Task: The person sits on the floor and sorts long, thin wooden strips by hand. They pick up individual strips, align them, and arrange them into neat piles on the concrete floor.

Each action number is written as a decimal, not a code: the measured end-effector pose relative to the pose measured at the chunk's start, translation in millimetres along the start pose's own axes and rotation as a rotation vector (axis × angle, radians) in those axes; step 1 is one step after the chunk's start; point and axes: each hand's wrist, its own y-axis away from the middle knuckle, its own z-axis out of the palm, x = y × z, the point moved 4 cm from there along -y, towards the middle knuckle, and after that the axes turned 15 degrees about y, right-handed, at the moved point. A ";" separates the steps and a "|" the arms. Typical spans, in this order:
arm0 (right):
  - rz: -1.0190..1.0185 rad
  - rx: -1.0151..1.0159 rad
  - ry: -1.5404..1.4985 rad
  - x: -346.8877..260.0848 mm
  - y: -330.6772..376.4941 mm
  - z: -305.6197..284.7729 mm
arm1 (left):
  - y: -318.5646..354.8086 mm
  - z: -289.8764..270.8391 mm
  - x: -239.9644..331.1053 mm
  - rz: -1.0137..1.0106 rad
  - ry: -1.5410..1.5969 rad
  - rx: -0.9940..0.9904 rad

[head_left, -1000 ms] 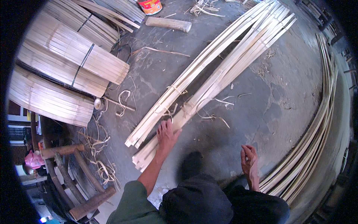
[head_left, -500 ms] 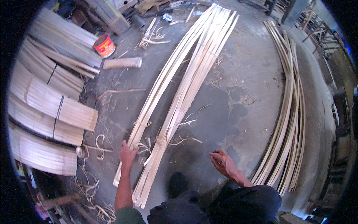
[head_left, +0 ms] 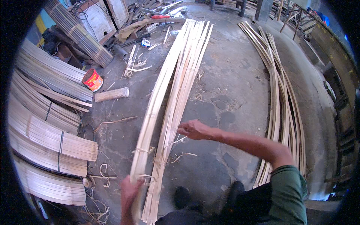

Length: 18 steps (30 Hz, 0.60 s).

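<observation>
Two long bundles of pale split bamboo strips lie side by side on the floor, reaching away from me. My left hand (head_left: 130, 191) is closed around the near end of the left bundle (head_left: 145, 129), which is tied with a thin strip. That end looks raised and slightly blurred. Across my front reaches the right arm, bringing my right hand (head_left: 195, 130) to the right edge of the other bundle (head_left: 170, 131). Its fingers are curled together; whether anything is between them is hidden. A loose curled strip (head_left: 180, 156) sticks out beside this bundle.
More bamboo strips (head_left: 277, 90) lie in a long pile on the right. Tied stacks of slats (head_left: 52, 161) line the left, near a red and orange bucket (head_left: 92, 80) and a short bamboo piece (head_left: 111, 94). Scraps (head_left: 135, 65) litter the floor farther off.
My right hand has swung left and forward to the right-hand bundle. My left hand has come closer with the left bundle's near end. The view has tilted up and shifted.
</observation>
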 end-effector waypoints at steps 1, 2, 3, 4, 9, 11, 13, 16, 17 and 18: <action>0.114 0.067 -0.229 2.0 -15.0 15.4 | 7.4 5.4 -1.2 0.017 0.002 0.008; 0.245 0.135 -0.453 14.0 -24.4 42.9 | 13.7 15.0 2.3 0.009 0.009 0.009; 0.368 0.196 -0.686 15.2 -32.7 68.9 | 24.5 19.5 5.8 -0.009 0.012 0.019; 0.413 0.195 -0.886 -0.7 -42.8 85.7 | 34.1 20.8 5.2 -0.028 0.014 0.039; 0.430 0.009 -1.876 -66.0 -74.2 112.2 | 67.6 48.0 -31.5 0.097 -0.141 0.116; 0.408 0.159 -1.964 -87.4 -69.7 99.7 | 76.8 47.7 -43.1 0.140 -0.134 0.139; 0.388 0.174 -1.858 -110.7 -61.8 75.5 | 82.8 42.1 -51.0 0.199 -0.048 0.133; 0.333 0.190 -1.768 -153.8 -44.8 45.0 | 103.4 43.5 -52.1 0.191 0.250 0.266; 0.292 0.222 -1.737 -171.8 -41.1 37.0 | 107.5 40.4 -66.7 0.157 0.219 0.288; 0.255 0.263 -1.705 -183.4 -34.9 28.9 | 112.6 37.9 -84.1 0.126 0.189 0.300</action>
